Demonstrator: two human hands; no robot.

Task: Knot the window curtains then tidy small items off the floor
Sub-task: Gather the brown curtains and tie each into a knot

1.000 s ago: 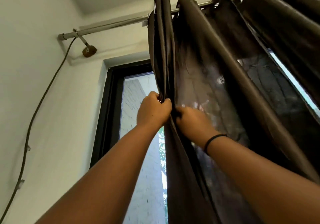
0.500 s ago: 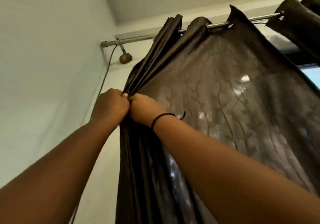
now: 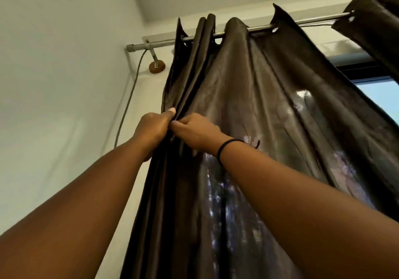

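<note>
Up by the left edge of the long dark shiny curtain (image 3: pixel 248 110): left hand (image 3: pixel 152 127) and right hand (image 3: pixel 195 132) side by side, both pinched shut on its up-and-down folds.

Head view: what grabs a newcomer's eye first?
The dark glossy curtain fills the centre and right, hung from a metal rod near the ceiling. At centre-left, the left hand and right hand pinch its gathered folds together. A black band circles the right wrist.
</note>
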